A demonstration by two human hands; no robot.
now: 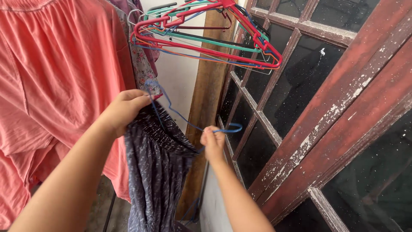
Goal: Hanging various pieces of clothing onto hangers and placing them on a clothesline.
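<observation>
My left hand (123, 109) grips the gathered top edge of a dark patterned garment (156, 172) and holds it up; the cloth hangs down between my arms. My right hand (213, 142) is closed on a thin blue wire hanger (180, 115). The hanger's wire runs from my right hand up toward my left hand and partly into the garment's top. Its hook loops near my left fingers.
A large pink shirt (56, 86) hangs at the left. A floral cloth (141, 64) hangs behind it. A bunch of red, green and blue hangers (206, 38) hangs overhead. A worn red-framed glass door (326, 111) fills the right. A wooden plank (206, 99) leans against the wall.
</observation>
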